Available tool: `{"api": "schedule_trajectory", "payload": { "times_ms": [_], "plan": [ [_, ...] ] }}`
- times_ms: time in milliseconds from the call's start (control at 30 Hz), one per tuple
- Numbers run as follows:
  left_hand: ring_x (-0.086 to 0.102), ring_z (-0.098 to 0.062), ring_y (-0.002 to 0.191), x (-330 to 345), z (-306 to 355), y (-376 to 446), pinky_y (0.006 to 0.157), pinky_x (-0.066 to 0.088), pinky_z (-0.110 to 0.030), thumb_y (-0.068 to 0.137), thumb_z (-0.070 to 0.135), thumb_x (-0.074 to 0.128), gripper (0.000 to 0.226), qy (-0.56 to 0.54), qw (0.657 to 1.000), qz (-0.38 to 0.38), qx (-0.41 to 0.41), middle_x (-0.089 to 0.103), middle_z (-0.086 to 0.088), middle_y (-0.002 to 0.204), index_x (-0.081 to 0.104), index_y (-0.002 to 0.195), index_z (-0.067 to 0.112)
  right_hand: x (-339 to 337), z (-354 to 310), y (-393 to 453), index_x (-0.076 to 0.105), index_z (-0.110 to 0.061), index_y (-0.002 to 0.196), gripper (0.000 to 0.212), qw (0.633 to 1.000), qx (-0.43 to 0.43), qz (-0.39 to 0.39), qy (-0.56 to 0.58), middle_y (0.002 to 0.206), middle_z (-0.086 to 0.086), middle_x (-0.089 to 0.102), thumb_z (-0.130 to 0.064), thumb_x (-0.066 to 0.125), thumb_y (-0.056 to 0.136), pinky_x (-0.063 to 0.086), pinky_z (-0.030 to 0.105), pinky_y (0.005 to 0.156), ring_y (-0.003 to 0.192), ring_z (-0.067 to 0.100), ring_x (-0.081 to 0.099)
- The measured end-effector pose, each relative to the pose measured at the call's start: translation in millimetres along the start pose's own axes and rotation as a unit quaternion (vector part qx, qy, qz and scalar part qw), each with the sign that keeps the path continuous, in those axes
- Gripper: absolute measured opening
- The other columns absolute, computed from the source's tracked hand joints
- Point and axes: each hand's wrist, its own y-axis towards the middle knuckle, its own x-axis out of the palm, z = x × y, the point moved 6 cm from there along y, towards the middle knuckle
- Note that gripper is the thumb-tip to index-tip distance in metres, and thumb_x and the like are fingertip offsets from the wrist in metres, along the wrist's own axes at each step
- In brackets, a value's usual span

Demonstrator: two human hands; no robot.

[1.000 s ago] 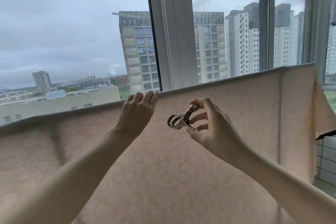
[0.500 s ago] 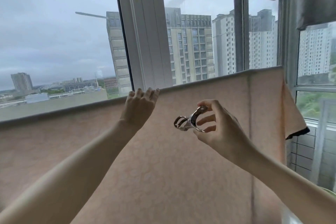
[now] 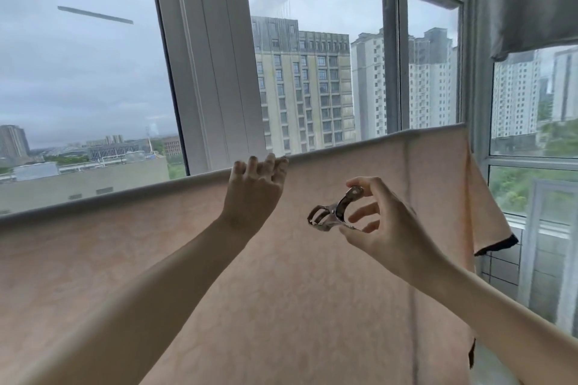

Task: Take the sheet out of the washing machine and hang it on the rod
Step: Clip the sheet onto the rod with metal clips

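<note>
**Clip's squeezed, just needs to go on the fold**

Not much has moved since half a sec ago tbh: camera swung a bit left, so the window frame and the sheet's right edge slid rightward in view, and both hands sit a touch lower and further right. Grip looks unchanged.

Head view, the only one we get: pink sheet (image 3: pixel 328 306) is already draped over the rod, which is hidden under the top fold. It fills the lower frame, w/ one corner drooping at the far right by the window frame (image 3: pixel 212 72). Left hand (image 3: pixel 255 189) is up at the fold, fingers loosely straight and resting on the top edge, pinning it there. Right hand (image 3: pixel 383 225) pinches the handles of a metal clothespin (image 3: pixel 333 212) btwn thumb and fingers, mouth pointing left toward the left hand, held in front of the cloth and below the fold. Can't tell if it touches the fabric.

How I'd do it: keep the left hand flat on the fold so nothing slips, lift the pin above the fold, squeeze wide, bite over cloth + rod just beside the left fingertips, not on them.
</note>
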Motion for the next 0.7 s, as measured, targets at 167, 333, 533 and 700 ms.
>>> {"api": "schedule_trajectory", "payload": {
  "times_ms": [167,333,533,700],
  "plan": [
    [0.065,-0.033,0.084,20,35,36,0.070,0.054,-0.043,0.077,-0.001,0.067,0.051,-0.017,1.000,0.017,0.014,0.067,-0.017,0.114,0.060,0.127,0.007,-15,32,30,0.050,-0.029,0.119,0.057,1.000,0.000,0.012,-0.021,0.110,-0.016,0.057,-0.018,0.080,0.072,0.054,0.025,0.066,0.085,-0.001,0.061],
    [0.064,-0.034,0.085,38,69,66,0.070,0.054,-0.043,0.075,0.002,0.071,0.054,-0.007,0.998,0.035,0.046,0.066,-0.019,0.115,0.059,0.128,0.008,-31,65,56,0.050,-0.030,0.119,0.058,0.999,-0.001,0.028,-0.043,0.110,-0.014,0.057,-0.017,0.080,0.072,0.053,0.023,0.065,0.083,-0.002,0.061],
    [0.065,-0.034,0.088,61,105,101,0.073,0.053,-0.043,0.077,0.007,0.069,0.053,-0.012,0.997,0.054,0.053,0.066,-0.018,0.116,0.059,0.129,0.009,-44,106,75,0.049,-0.031,0.119,0.058,0.997,0.007,0.043,-0.058,0.110,-0.016,0.057,-0.019,0.080,0.072,0.052,0.020,0.067,0.084,-0.002,0.060],
    [0.064,-0.036,0.091,77,137,128,0.074,0.052,-0.045,0.079,0.009,0.061,0.048,-0.018,0.997,0.055,0.052,0.064,-0.018,0.120,0.060,0.127,0.009,-67,136,85,0.050,-0.029,0.119,0.058,0.995,0.015,0.063,-0.075,0.108,-0.014,0.059,-0.017,0.081,0.071,0.052,0.019,0.064,0.082,-0.003,0.061]
  ]
}}
